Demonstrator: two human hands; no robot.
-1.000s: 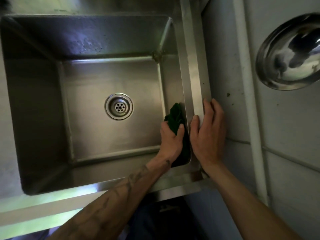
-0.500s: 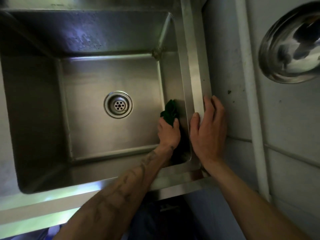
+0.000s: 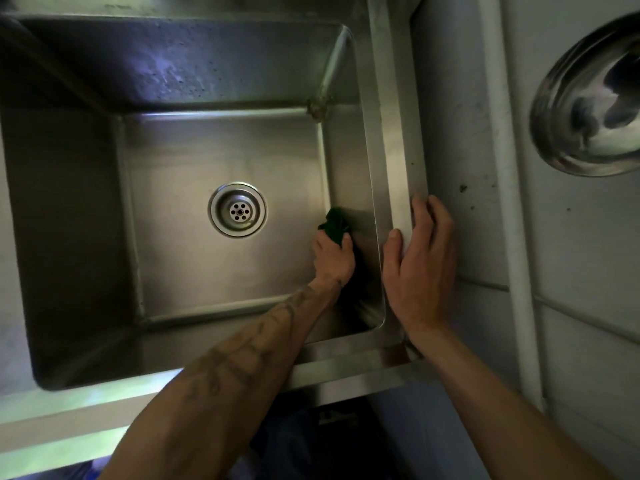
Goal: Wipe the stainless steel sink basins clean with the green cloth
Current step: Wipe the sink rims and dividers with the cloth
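Note:
A deep stainless steel sink basin point(image 3: 194, 258) fills the left and middle of the view, with a round drain point(image 3: 237, 209) in its floor. My left hand point(image 3: 333, 256) is down inside the basin at the foot of the right wall, shut on the green cloth point(image 3: 335, 223). The cloth is pressed where the floor meets that wall, and part of it is hidden under my palm. My right hand point(image 3: 420, 265) lies flat on the sink's right rim point(image 3: 391, 133), fingers spread, holding nothing.
A white tiled wall point(image 3: 460, 126) runs right beside the sink, with a white pipe point(image 3: 505, 168) along it. A shiny steel bowl point(image 3: 588, 102) hangs at the upper right. The sink's front ledge point(image 3: 86, 407) sits at the bottom left.
My left hand has slid the cloth down the right wall to the basin floor. My right hand has stayed on the rim.

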